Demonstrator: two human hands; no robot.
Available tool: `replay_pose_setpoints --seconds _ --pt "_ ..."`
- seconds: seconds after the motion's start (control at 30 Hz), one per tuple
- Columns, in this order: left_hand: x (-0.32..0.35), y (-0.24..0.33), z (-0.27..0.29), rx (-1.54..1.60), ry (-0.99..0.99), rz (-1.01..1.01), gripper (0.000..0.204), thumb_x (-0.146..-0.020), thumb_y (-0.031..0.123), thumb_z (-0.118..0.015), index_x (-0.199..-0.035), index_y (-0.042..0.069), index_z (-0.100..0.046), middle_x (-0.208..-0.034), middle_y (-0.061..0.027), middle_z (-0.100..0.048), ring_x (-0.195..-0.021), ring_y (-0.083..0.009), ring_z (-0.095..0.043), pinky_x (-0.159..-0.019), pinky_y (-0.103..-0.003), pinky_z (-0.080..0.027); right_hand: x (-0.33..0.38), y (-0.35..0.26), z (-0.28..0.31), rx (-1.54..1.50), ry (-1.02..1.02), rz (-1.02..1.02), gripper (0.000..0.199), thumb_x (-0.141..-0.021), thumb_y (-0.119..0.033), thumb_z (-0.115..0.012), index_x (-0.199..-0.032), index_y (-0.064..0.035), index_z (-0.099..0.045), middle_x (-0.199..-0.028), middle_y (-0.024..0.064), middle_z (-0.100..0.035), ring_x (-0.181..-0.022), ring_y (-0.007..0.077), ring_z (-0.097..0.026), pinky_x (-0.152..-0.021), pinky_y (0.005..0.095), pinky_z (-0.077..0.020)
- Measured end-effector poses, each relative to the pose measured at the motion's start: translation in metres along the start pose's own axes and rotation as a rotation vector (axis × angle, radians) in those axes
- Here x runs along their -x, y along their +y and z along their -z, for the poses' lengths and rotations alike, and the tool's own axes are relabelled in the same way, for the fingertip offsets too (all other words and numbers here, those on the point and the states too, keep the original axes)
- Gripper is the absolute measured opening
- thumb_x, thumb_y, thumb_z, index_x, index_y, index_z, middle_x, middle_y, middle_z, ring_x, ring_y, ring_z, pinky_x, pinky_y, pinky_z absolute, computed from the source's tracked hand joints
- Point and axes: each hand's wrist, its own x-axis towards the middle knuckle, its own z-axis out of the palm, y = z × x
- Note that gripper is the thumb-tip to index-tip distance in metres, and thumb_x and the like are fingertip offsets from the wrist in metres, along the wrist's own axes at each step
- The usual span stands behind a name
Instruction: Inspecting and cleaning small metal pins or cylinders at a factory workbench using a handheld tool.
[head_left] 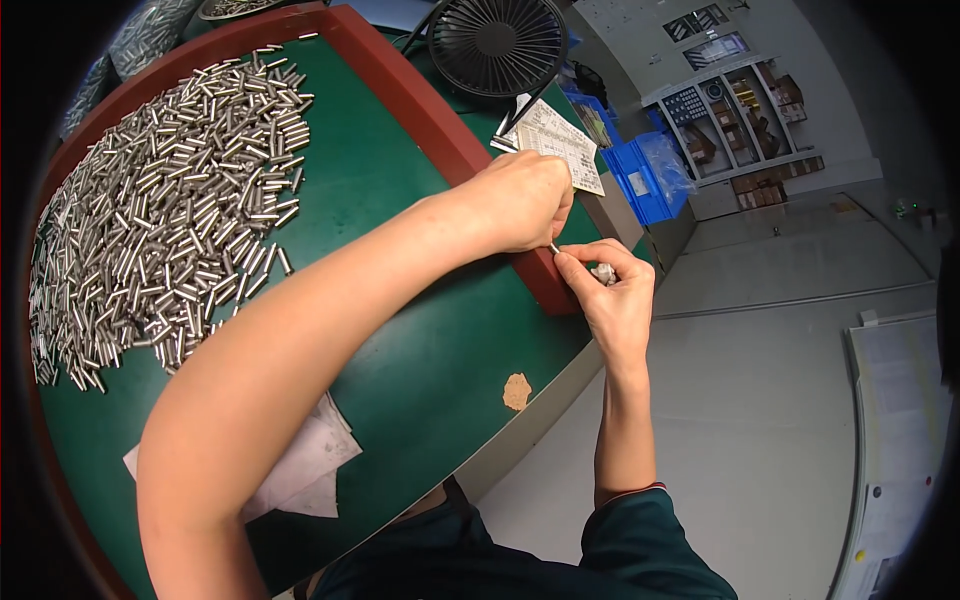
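My left hand (525, 200) reaches across the red wooden frame's corner, its fingers curled with the back of the hand up. Just below it, my right hand (618, 300) pinches a small shiny metal pin (555, 248) between thumb and forefinger. The pin's upper end meets my left hand, whose fingertips are mostly hidden. A crumpled white scrap (604, 273) is tucked in the curled fingers of my right hand. To the left, a large heap of similar metal pins (190, 190) lies on the green work surface (430, 370).
The red wooden frame (400, 90) edges the table. A black fan (497, 40), printed papers (560, 145) and a blue bin (645, 180) stand beyond it. White cloths (315, 460) lie under my left forearm; a tan patch (516, 391) marks the near edge. Filled plastic bags (150, 40) sit far left.
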Motion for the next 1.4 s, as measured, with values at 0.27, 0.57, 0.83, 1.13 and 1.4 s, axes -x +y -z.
replay_pose_setpoints --seconds 0.27,0.57,0.83,1.13,1.4 --pt "-0.001 -0.002 0.001 0.028 -0.026 0.011 0.006 -0.060 -0.003 -0.065 -0.064 -0.003 -0.061 -0.061 -0.0138 -0.059 -0.061 -0.0211 -0.060 -0.058 -0.031 -0.047 0.004 0.004 -0.005 -0.032 0.067 -0.003 0.007 -0.069 -0.001 -0.066 -0.074 0.0036 -0.064 -0.070 0.0072 -0.059 -0.057 0.0084 -0.050 -0.051 0.0219 -0.0389" --pt "-0.002 -0.002 0.001 0.024 -0.043 0.016 0.005 -0.060 -0.003 -0.064 -0.064 -0.003 -0.061 -0.061 -0.0138 -0.060 -0.060 -0.0212 -0.060 -0.058 -0.031 -0.047 0.002 0.000 -0.005 0.022 0.081 0.013 0.007 -0.067 -0.003 -0.066 -0.071 0.0027 -0.064 -0.066 0.0068 -0.059 -0.053 0.0088 -0.049 -0.049 0.0228 -0.0387" --pt "0.000 -0.002 0.001 0.029 -0.039 0.020 0.005 -0.060 -0.003 -0.064 -0.064 -0.003 -0.061 -0.061 -0.0139 -0.059 -0.060 -0.0212 -0.060 -0.058 -0.031 -0.047 0.003 0.002 -0.006 0.024 0.076 0.016 0.007 -0.068 -0.003 -0.066 -0.070 0.0031 -0.064 -0.066 0.0077 -0.060 -0.053 0.0098 -0.050 -0.050 0.0235 -0.0396" --pt "0.006 0.005 -0.007 -0.047 -0.038 -0.062 0.010 -0.065 0.004 -0.065 -0.066 -0.003 -0.058 -0.065 -0.0136 -0.057 -0.064 -0.0248 -0.058 -0.059 -0.034 -0.045 0.013 0.006 0.003 -0.031 0.082 0.031 0.007 -0.070 -0.003 -0.065 -0.073 0.0028 -0.062 -0.067 0.0050 -0.058 -0.053 0.0074 -0.047 -0.049 0.0221 -0.0381" --pt "0.006 0.028 -0.028 -0.043 -0.131 -0.077 0.010 -0.066 0.004 -0.064 -0.067 -0.003 -0.058 -0.067 -0.0138 -0.056 -0.066 -0.0280 -0.056 -0.061 -0.036 -0.044 0.048 0.016 0.027 -0.111 0.121 -0.054 0.006 -0.072 -0.002 -0.064 -0.075 0.0023 -0.061 -0.066 0.0024 -0.056 -0.053 0.0045 -0.043 -0.046 0.0199 -0.0330"
